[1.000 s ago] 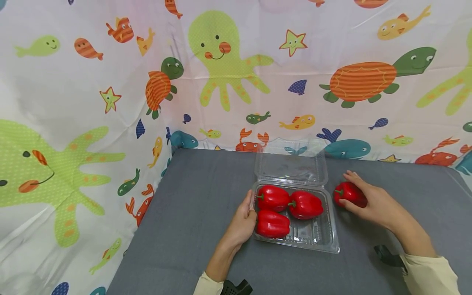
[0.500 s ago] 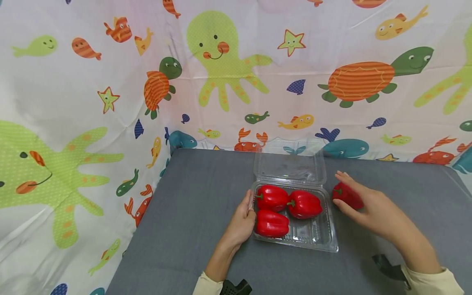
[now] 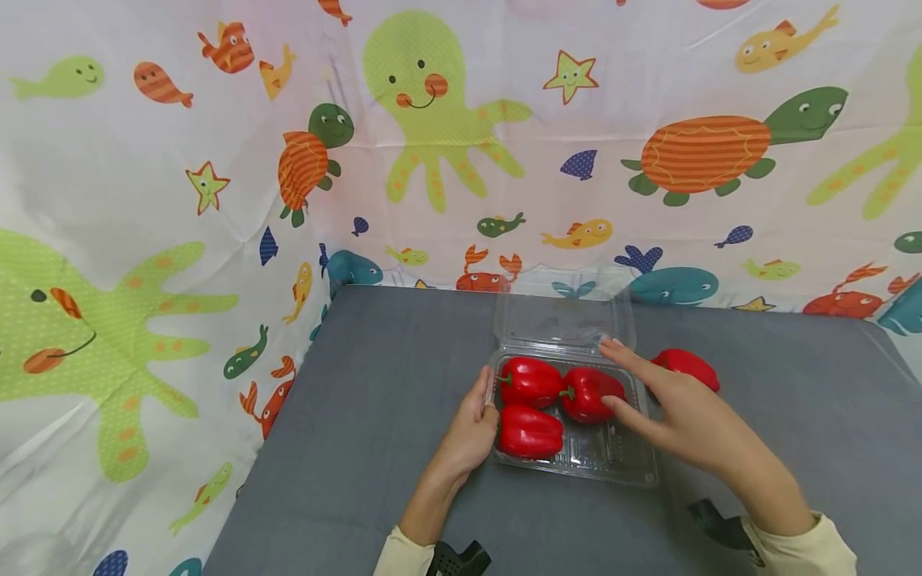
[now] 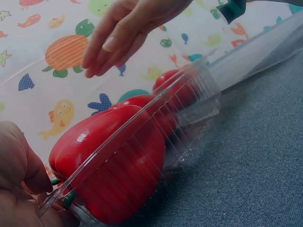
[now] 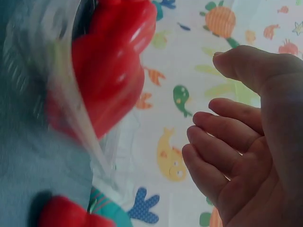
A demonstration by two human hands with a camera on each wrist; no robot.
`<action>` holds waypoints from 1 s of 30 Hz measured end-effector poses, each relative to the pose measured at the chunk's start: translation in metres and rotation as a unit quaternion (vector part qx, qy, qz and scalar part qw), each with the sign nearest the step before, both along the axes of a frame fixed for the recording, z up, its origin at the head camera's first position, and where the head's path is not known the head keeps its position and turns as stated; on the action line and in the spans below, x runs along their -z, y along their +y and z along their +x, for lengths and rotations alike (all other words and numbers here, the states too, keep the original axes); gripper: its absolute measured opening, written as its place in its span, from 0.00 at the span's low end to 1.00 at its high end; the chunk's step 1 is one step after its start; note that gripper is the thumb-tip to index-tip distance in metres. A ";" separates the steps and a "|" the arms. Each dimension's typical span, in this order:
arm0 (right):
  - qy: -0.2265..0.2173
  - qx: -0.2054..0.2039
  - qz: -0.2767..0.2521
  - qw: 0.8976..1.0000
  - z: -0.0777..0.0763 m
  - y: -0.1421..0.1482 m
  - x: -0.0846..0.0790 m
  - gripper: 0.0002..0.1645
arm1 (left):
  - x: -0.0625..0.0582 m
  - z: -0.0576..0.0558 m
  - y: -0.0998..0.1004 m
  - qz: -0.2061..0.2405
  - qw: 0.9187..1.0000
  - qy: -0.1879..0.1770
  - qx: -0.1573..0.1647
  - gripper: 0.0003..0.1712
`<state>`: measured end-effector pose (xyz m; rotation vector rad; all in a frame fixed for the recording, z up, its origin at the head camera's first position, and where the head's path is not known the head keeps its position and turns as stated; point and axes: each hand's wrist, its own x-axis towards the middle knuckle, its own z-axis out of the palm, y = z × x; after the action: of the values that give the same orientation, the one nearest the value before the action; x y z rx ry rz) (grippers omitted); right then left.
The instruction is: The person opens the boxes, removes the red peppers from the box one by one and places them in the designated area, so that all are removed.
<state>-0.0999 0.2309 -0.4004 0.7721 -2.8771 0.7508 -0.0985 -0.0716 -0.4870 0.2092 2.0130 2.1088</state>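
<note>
My left hand (image 3: 468, 432) grips the left rim of a clear plastic clamshell box (image 3: 612, 464), thumb on top. Inside the box lie three red bell peppers: one at the back left (image 3: 526, 382), one at the back right (image 3: 585, 396) and one at the front left (image 3: 531, 432). Another red bell pepper (image 3: 690, 366) rests on the table right of the box, partly hidden by my right hand (image 3: 684, 412). That hand hovers over the right side of the box, fingers extended; the right wrist view shows its palm (image 5: 255, 175) holding nothing.
The box's clear lid (image 3: 565, 320) is folded back toward the rear edge of the grey table (image 3: 374, 400). Behind and to the left hangs a white curtain (image 3: 446, 240) printed with sea animals.
My right hand has left the loose bell pepper and moved left over the box. That pepper remains on the table. My left hand keeps its hold on the rim.
</note>
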 end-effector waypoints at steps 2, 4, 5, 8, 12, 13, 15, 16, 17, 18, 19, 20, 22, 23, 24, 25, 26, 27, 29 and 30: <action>0.007 -0.008 0.002 1.000 0.000 -0.005 0.001 0.51 | 0.000 0.000 0.000 0.000 1.000 0.000 0.002 0.40; 0.012 -0.016 0.001 1.000 0.002 -0.010 0.002 0.51 | -0.001 -0.001 0.001 0.000 1.000 0.001 0.003 0.40; 0.013 -0.019 -0.001 1.000 0.002 -0.013 0.003 0.51 | -0.001 -0.001 0.001 0.001 1.000 0.002 0.004 0.40; 0.013 -0.033 -0.011 0.999 0.004 -0.021 0.006 0.50 | 0.000 -0.001 0.002 0.001 1.000 -0.001 0.006 0.39; 0.010 -0.045 -0.017 0.999 0.006 -0.032 0.010 0.51 | 0.001 -0.001 0.002 0.004 1.000 -0.004 0.009 0.40; 0.007 -0.048 -0.017 0.999 0.006 -0.035 0.011 0.51 | 0.001 -0.001 0.002 0.007 1.000 -0.002 0.009 0.40; 0.002 -0.053 -0.018 0.998 0.007 -0.042 0.014 0.52 | 0.001 -0.001 0.001 0.008 1.000 -0.004 0.008 0.40; -0.002 -0.057 -0.020 0.998 0.008 -0.045 0.015 0.52 | 0.001 -0.001 0.001 0.008 1.000 -0.004 0.007 0.40; -0.005 -0.062 -0.022 0.998 0.009 -0.048 0.016 0.52 | 0.001 -0.001 0.001 0.006 1.000 -0.004 0.006 0.40; -0.005 -0.069 -0.023 0.997 0.009 -0.051 0.018 0.52 | 0.001 -0.001 0.001 0.005 1.000 -0.004 0.004 0.40; -0.005 -0.074 -0.024 0.997 0.010 -0.054 0.019 0.52 | 0.000 0.000 0.001 0.005 1.000 -0.003 0.004 0.40; -0.007 -0.080 -0.025 0.996 0.010 -0.057 0.019 0.52 | 0.000 0.000 0.001 0.002 1.000 -0.005 0.003 0.40; -0.006 -0.089 -0.022 0.996 0.011 -0.061 0.021 0.52 | 0.000 -0.001 0.000 0.000 1.000 -0.004 0.002 0.40; -0.009 -0.091 -0.020 0.996 0.012 -0.063 0.021 0.52 | 0.000 -0.001 0.000 -0.001 1.000 -0.003 0.002 0.40; -0.010 -0.095 -0.018 0.995 0.013 -0.065 0.022 0.52 | 0.000 -0.001 0.001 -0.002 1.000 -0.002 0.002 0.40; -0.015 -0.098 -0.016 0.995 0.014 -0.067 0.022 0.52 | 0.000 -0.001 0.001 -0.003 1.000 0.000 0.002 0.40; -0.017 -0.102 -0.015 0.995 0.014 -0.068 0.023 0.52 | 0.000 -0.001 0.001 -0.004 1.000 0.000 0.002 0.40; -0.018 -0.105 -0.013 0.994 0.015 -0.070 0.024 0.51 | 0.000 -0.001 0.001 -0.005 1.000 0.000 0.002 0.40; -0.022 -0.111 -0.010 0.993 0.017 -0.074 0.025 0.51 | 0.000 -0.001 0.001 -0.007 1.000 -0.001 0.000 0.40; -0.024 -0.114 -0.010 0.993 0.017 -0.075 0.026 0.51 | 0.000 0.000 0.000 -0.009 1.000 -0.002 -0.001 0.40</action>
<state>-0.0824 0.1556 -0.4267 1.1101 -2.8498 0.8298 -0.0989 -0.0713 -0.4868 0.1998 2.0290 2.0902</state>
